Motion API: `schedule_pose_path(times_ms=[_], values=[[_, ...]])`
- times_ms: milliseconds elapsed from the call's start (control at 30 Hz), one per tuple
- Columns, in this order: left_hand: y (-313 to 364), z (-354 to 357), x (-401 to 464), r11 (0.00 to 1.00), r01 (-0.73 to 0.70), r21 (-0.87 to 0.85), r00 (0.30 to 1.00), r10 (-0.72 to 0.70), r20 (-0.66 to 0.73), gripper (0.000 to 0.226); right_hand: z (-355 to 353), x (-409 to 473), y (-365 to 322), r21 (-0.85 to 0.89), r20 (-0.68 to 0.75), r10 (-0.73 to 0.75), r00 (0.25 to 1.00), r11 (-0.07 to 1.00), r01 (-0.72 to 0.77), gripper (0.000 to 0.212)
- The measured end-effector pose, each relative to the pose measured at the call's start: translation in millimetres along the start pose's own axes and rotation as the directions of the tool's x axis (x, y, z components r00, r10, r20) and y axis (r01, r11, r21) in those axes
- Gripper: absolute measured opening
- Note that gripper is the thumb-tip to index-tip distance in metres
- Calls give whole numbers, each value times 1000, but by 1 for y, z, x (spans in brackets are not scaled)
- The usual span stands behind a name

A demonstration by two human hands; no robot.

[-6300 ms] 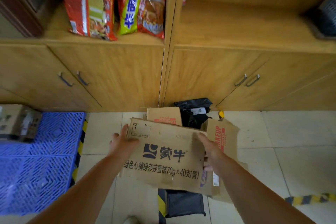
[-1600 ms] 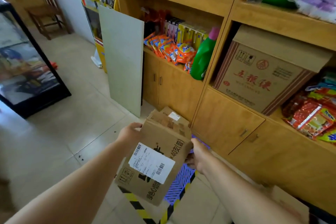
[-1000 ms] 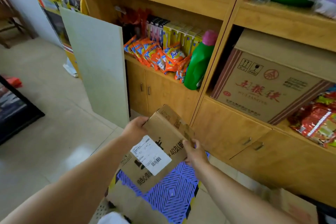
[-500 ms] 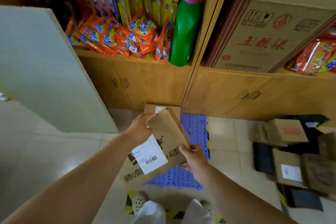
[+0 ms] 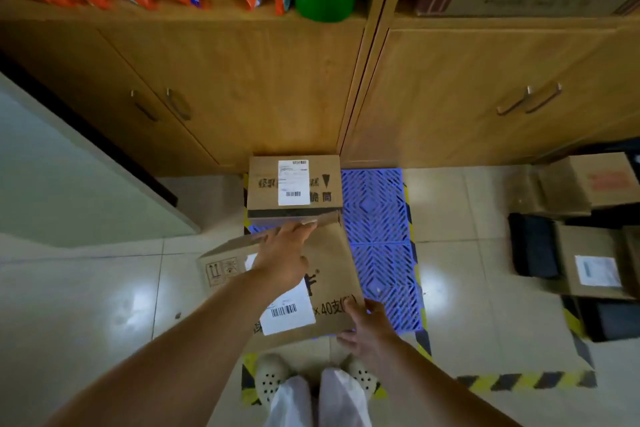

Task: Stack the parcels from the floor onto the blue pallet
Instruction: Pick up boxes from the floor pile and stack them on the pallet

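Observation:
I hold a flat brown cardboard parcel [image 5: 329, 274] with a white barcode label over the near left part of the blue pallet [image 5: 375, 243]. My left hand [image 5: 284, 253] lies on top of it, fingers reaching its far edge. My right hand [image 5: 367, 326] grips its near right corner. A second brown box [image 5: 294, 185] with a white label sits on the pallet's far left corner, against the cabinet.
Wooden cabinets [image 5: 259, 87] with handles run along the far side, snack bags and a green bottle on the shelf above. Several cardboard and black parcels [image 5: 585, 246] lie on the floor at the right. A pale board [image 5: 69, 177] leans at the left. Yellow-black tape [image 5: 523, 380] marks the floor.
I have turned from the floor pile to face the pallet, carrying the flat parcel. In the last half second it has dropped lower over the pallet's near left, and my left hand slid onto its top.

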State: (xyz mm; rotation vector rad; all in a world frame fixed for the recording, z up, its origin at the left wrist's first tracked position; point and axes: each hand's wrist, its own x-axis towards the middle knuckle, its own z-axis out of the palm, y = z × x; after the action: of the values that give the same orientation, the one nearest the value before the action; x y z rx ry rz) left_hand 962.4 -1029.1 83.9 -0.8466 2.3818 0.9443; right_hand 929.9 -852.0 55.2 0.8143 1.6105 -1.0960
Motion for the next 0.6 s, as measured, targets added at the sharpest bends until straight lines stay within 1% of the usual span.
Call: schedule_pose_path(times_ms=[200, 300, 433, 600], values=[[-32, 67, 80, 991, -36, 133, 999, 35, 12, 73, 16, 105, 24, 79, 3, 98, 995, 992, -98, 25], [-48, 102, 110, 988, -45, 149, 998, 40, 39, 74, 19, 151, 38, 94, 4, 138, 990, 986, -137, 30], [-68, 140, 142, 988, -46, 146, 998, 40, 43, 74, 21, 204, 47, 91, 8, 144, 990, 985, -144, 30], [-86, 168, 177, 988, -44, 149, 998, 36, 55, 71, 26, 255, 52, 62, 26, 160, 987, 985, -161, 40]])
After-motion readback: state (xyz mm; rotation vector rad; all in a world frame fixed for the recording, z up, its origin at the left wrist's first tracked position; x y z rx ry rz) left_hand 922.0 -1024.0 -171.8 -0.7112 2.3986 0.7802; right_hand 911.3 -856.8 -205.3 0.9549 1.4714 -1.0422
